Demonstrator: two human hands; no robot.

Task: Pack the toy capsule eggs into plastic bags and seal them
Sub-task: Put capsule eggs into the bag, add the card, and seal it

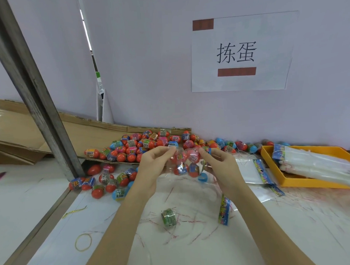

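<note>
A clear plastic bag (186,162) holding several red and blue capsule eggs hangs above the table between my hands. My left hand (151,165) pinches the bag's top left edge. My right hand (221,164) pinches the top right edge. A big heap of capsule eggs (142,144) lies on cardboard behind the bag, and more eggs (106,182) are scattered at the left. One blue egg (203,178) sits just under the bag.
An orange tray (270,160) with stacked empty bags stands at the right; loose flat bags (252,169) lie beside it. A green label roll (168,217), a printed header strip (224,210) and a yellow rubber band (83,242) lie near me. A metal post (36,93) stands left.
</note>
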